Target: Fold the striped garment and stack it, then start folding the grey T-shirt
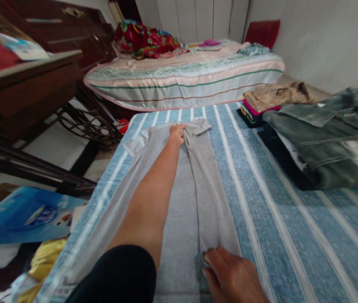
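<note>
A grey short-sleeved shirt (179,189) lies spread on the blue-and-white striped bedding (245,181), its right side turned inward in a long strip. My left hand (177,133) reaches to the shirt's far end and pinches the fabric by the folded-over edge. Close to me, my right hand (232,273) grips the near end of that folded strip between thumb and fingers. One sleeve points out to the left; the other lies on top of the fold at the far right corner. My left forearm hides part of the shirt.
On the right lie a grey-green denim garment (333,134) and a stack of folded clothes (261,105). Behind is another bed (181,82) with a red floral blanket (150,40). A wooden table (30,80) and a blue box (33,214) stand to the left.
</note>
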Demonstrator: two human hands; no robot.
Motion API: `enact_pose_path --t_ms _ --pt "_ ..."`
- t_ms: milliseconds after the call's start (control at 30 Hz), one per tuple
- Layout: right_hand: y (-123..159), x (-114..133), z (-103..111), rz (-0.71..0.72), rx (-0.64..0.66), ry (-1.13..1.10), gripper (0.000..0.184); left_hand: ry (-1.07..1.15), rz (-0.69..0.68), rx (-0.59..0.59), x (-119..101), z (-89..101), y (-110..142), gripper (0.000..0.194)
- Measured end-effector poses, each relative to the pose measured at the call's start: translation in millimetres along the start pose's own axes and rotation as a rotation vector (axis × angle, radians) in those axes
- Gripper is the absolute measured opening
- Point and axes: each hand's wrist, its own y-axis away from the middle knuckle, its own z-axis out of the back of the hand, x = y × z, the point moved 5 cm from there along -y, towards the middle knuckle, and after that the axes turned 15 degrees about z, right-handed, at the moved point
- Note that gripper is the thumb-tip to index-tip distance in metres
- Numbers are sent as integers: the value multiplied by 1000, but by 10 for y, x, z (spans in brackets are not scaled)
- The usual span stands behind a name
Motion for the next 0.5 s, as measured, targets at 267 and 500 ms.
enact_pose_path --t_ms 267,500 --pt "8 26 192 13 -221 -222 16 -133 -36 -5 -117 -164 -30 15" --pt "17 56 -36 14 -42 -163 12 -275 -84 -131 -53 -59 -47 17"
